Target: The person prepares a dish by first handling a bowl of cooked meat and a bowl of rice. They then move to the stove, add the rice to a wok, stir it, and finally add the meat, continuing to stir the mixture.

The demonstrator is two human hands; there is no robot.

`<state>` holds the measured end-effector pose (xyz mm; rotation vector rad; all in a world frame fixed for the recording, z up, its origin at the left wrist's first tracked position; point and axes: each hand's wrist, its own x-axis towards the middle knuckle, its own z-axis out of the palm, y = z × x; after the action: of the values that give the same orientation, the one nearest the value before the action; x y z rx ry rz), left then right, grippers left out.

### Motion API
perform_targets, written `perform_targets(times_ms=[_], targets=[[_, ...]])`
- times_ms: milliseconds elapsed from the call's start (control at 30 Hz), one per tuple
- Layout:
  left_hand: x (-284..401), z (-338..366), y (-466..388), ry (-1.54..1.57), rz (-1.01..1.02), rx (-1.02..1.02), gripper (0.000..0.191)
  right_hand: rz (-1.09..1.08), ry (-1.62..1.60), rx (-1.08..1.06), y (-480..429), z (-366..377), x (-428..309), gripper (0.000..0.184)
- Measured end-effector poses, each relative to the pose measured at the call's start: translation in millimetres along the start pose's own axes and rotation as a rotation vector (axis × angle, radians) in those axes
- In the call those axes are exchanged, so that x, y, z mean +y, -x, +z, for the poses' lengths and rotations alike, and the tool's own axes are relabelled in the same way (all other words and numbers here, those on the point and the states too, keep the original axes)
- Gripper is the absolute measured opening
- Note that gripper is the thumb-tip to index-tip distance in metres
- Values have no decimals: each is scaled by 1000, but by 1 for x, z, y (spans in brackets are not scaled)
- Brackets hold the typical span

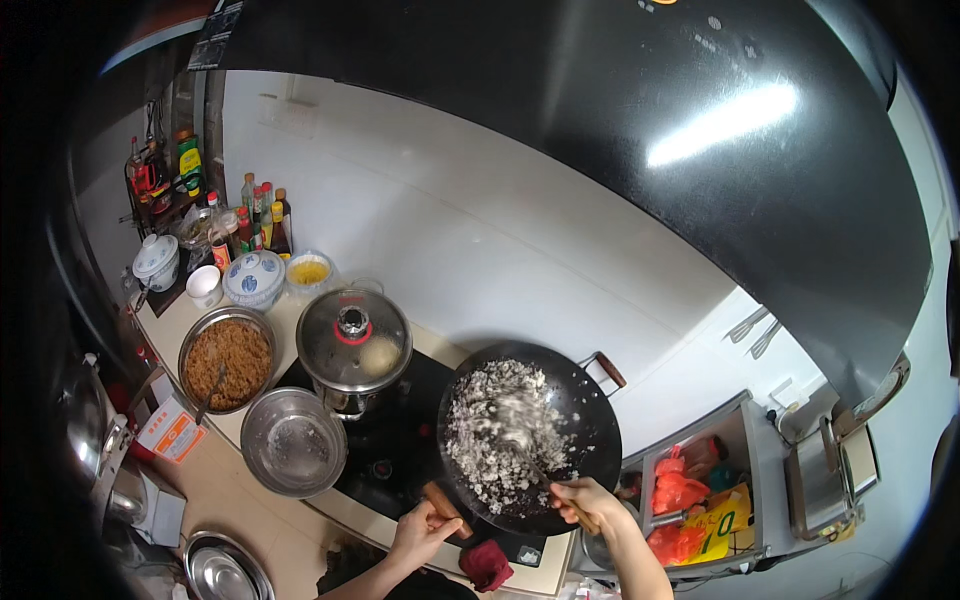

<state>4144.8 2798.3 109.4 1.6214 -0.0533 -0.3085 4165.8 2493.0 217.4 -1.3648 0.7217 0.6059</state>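
Observation:
A large black wok (pixel 594 442) stands on the black glass cooktop (pixel 364 480), holding a whitish crumbly food with dark bits (pixel 499 427). My left hand (pixel 421 534) grips the wok's wooden handle (pixel 448 510) at its near left edge. In my right hand (pixel 589 504) is a spatula's wooden handle (pixel 574 514); its head is blurred in the food. A dark red cloth (pixel 486 565) lies on the counter edge, just right of my left hand. Left of the wok is a pot with a glass lid (pixel 354 341).
An emptied-looking metal bowl with residue (pixel 294 442) and a metal bowl of brown grains (pixel 229 364) stand at the left. Lidded porcelain bowls (pixel 255 279) and bottles (pixel 277 232) are behind. The range hood (pixel 570 112) overhangs; an open drawer with bags (pixel 679 491) is at the right.

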Motion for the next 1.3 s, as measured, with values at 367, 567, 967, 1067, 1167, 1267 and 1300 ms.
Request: perform_targets(times_ms=[367,567,967,1067,1167,1267,1300], targets=[[6,3,-1,-21,5,5,33,-64,610,116,38,-16,10,26],[-4,7,-2,28,-2,4,34,-399,967,417,50,-44,1,29],[5,4,-5,-12,12,-13,33,-79,524,229,44,-37,-11,32],[12,6,-6,48,-8,-13,32,-221,1096,86,49,-38,0,39],[4,-1,-2,8,-16,3,33,-231,1735,126,90,-34,-39,32],[9,-2,1,6,-37,23,33,121,1905,330,113,-14,-74,28],[9,0,1,46,-27,11,33,158,1933,392,100,-23,-69,27]])
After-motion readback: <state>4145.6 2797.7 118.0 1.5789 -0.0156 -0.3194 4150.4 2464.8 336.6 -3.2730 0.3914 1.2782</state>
